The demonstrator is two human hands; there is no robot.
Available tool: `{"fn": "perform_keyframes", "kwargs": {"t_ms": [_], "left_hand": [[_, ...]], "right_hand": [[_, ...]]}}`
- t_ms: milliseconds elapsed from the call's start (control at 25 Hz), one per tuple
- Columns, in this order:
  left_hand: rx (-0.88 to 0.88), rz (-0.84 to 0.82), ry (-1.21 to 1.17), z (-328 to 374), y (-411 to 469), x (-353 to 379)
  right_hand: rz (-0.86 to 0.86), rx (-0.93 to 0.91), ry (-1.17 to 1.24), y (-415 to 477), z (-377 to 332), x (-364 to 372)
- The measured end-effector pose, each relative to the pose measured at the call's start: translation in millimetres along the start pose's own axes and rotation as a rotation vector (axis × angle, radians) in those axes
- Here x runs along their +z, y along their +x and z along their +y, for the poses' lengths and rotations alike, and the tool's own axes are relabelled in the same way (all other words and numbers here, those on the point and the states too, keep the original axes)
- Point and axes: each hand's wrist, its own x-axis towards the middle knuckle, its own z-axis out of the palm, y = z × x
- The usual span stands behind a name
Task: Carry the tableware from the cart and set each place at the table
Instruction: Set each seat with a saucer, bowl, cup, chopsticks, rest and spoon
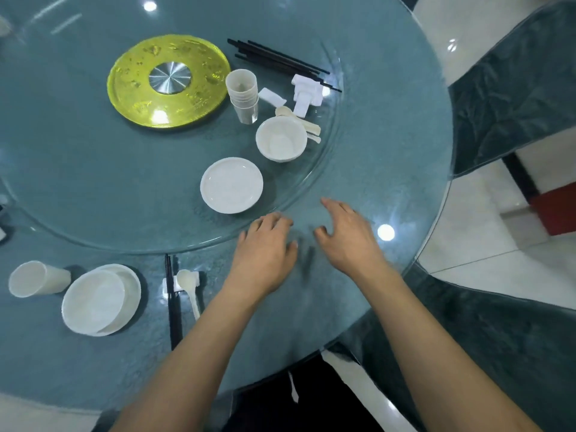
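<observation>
On the glass turntable [93, 188] lie a white plate [231, 184], stacked white bowls [281, 142], a stack of cups [242, 95], spoons [307, 127], white rests [305, 92] and black chopsticks [280, 62]. At the near left a place is laid: a cup on its side [37, 279], a bowl on a plate [99, 299], chopsticks [174, 307] and a spoon on a rest [188, 283]. My left hand [265, 254] and my right hand [349, 238] hover over the table by the turntable's near edge, fingers spread, holding nothing.
A yellow disc with a metal hub [168, 81] marks the turntable's centre. The round table [389, 151] has a teal cloth under glass. Cloth-covered chairs [514, 88] stand at the right and near right [498, 353]. A tiled floor [486, 232] shows beyond the table's edge.
</observation>
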Motion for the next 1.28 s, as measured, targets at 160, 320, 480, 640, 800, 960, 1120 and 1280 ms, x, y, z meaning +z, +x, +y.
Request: {"fn": "perform_keyframes", "kwargs": {"t_ms": [160,320,480,640,800,960,1120,1280], "left_hand": [[0.079,0.026,0.004,24,-36,-15],[0.183,0.071,-0.009,42,-70,-35],[0.266,0.094,-0.026,64,-94,-42],[0.368,0.084,-0.001,95,-106,-38],[0.469,0.089,0.021,134,-115,-29],[0.572,0.034,0.020,182,-136,-5],[0.631,0.000,0.042,231,-158,23],[0.651,0.007,0.034,279,-188,50]], "right_hand": [[0.060,0.051,0.052,-53,0,-19],[0.115,0.084,0.124,-103,2,-33],[0.216,0.108,0.177,-141,9,-46],[0.302,0.149,0.239,-177,25,-58],[0.395,0.196,0.278,-214,52,-69],[0.479,0.292,0.306,-262,92,-79],[0.540,0.356,0.352,-305,136,-91],[0.570,0.366,0.406,-348,181,-102]]}}
